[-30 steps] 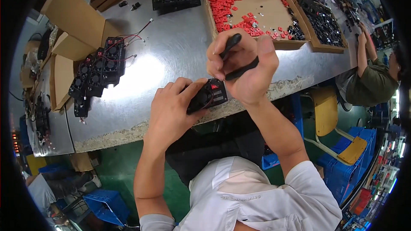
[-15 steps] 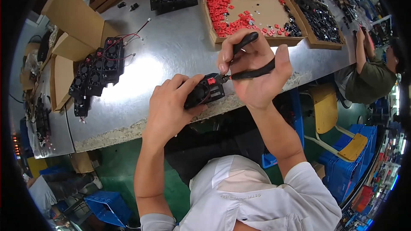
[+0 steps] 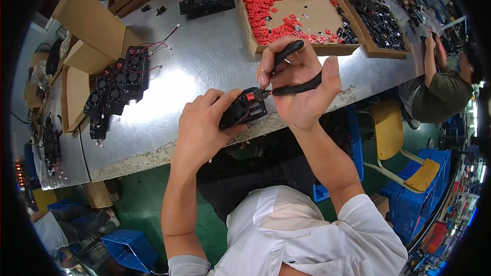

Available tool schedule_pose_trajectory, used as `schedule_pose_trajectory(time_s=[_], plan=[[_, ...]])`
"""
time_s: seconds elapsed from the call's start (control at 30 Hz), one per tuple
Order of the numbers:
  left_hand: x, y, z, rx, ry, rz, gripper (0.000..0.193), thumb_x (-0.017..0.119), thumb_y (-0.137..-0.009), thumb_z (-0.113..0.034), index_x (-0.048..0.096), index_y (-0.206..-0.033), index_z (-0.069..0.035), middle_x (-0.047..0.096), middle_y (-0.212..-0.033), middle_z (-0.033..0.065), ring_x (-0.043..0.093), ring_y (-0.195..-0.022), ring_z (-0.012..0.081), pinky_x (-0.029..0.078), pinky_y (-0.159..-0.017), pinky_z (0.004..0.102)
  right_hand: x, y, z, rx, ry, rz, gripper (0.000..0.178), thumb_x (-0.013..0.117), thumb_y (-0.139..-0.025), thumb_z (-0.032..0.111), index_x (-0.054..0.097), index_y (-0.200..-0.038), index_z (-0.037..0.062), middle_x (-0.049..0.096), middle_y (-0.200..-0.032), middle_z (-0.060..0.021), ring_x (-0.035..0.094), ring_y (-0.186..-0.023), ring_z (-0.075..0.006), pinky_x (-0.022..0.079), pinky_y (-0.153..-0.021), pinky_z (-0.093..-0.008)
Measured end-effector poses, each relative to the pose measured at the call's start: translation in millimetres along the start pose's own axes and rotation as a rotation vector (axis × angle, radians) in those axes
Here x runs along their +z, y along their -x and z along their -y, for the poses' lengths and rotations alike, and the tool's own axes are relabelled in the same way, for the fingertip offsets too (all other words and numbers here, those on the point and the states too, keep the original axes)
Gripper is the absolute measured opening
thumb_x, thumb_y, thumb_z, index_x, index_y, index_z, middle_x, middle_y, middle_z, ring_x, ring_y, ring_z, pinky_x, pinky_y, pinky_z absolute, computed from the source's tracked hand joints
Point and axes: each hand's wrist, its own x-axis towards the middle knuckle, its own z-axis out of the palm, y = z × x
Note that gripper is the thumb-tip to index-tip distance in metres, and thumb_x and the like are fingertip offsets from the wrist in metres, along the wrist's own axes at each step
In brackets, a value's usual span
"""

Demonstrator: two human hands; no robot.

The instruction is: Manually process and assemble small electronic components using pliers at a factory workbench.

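Note:
My left hand (image 3: 201,120) grips a black fan unit (image 3: 253,112) at the table's front edge, its fingers over the top and thumb along the near side. A small red piece (image 3: 250,96) sits on the unit near its right end. My right hand (image 3: 302,84) holds black-handled pliers (image 3: 299,88), the handles spread apart between fingers and palm. The metal jaws point left and meet the unit's right end beside the red piece. Whether they pinch anything there is too small to tell.
Several finished-looking fan units (image 3: 116,82) with wires lie at left beside an open cardboard box (image 3: 94,25). Another fan unit (image 3: 207,3) lies farther back. A cardboard tray (image 3: 307,49) holds red pieces; a second tray (image 3: 391,53) holds black parts. A person (image 3: 445,87) works at far right.
My right hand and the pliers have shifted slightly left, the jaws now closer over the red piece. My left hand keeps its hold on the fan unit.

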Motion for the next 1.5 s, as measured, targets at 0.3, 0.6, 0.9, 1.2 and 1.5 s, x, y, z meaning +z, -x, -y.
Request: schedule_pose_trajectory(time_s=[0.3,0.6,0.9,1.2,1.5], plan=[[-0.4,-0.8,0.7,0.001,0.001,0.003,0.069,0.088,-0.064,-0.014,0.068,-0.130,-0.015,0.067,-0.104,0.0108,0.065,-0.093,0.0343,0.052,-0.081,0.0424,-1.4,0.3,-2.4,-0.013,-0.017,0.005,0.087,0.032,-0.093,0.078,0.058,-0.115,-0.0017,0.059,-0.089,-0.0143,0.054,-0.077,-0.0253,0.044,-0.070,-0.0371],[0.1,-0.9,0.3,0.006,0.008,0.005,0.068,0.087,-0.066,-0.015,0.067,-0.131,-0.015,0.067,-0.104,0.0105,0.065,-0.093,0.0342,0.052,-0.082,0.0425,2.2,3.1,-1.5,-0.012,0.031,-0.020,0.088,0.031,-0.093,0.079,0.058,-0.117,-0.0017,0.059,-0.090,-0.0145,0.056,-0.077,-0.0248,0.044,-0.070,-0.0365],[1.3,-1.2,2.3,0.015,-0.007,-0.006,0.069,0.088,-0.065,-0.015,0.067,-0.131,-0.015,0.067,-0.105,0.0104,0.064,-0.093,0.0341,0.051,-0.083,0.0425,3.7,-0.1,0.0,-0.049,0.042,-0.050,0.088,0.030,-0.094,0.079,0.057,-0.116,-0.0020,0.059,-0.090,-0.0150,0.055,-0.076,-0.0247,0.044,-0.070,-0.0361],[0.8,-0.2,1.4,0.009,-0.008,-0.006,0.069,0.087,-0.065,-0.015,0.068,-0.131,-0.015,0.067,-0.104,0.0102,0.065,-0.093,0.0338,0.051,-0.082,0.0424,4.5,2.1,-3.4,-0.029,0.016,-0.056,0.089,0.029,-0.093,0.079,0.058,-0.118,-0.0011,0.059,-0.090,-0.0147,0.055,-0.076,-0.0245,0.044,-0.069,-0.0356],[0.6,-0.3,1.7,0.005,0.005,-0.003,0.069,0.087,-0.065,-0.014,0.068,-0.131,-0.015,0.067,-0.104,0.0101,0.064,-0.093,0.0341,0.051,-0.082,0.0425,4.9,3.2,-2.5,-0.028,0.036,-0.062,0.090,0.029,-0.093,0.080,0.058,-0.117,-0.0013,0.059,-0.089,-0.0145,0.055,-0.075,-0.0248,0.044,-0.068,-0.0359]])
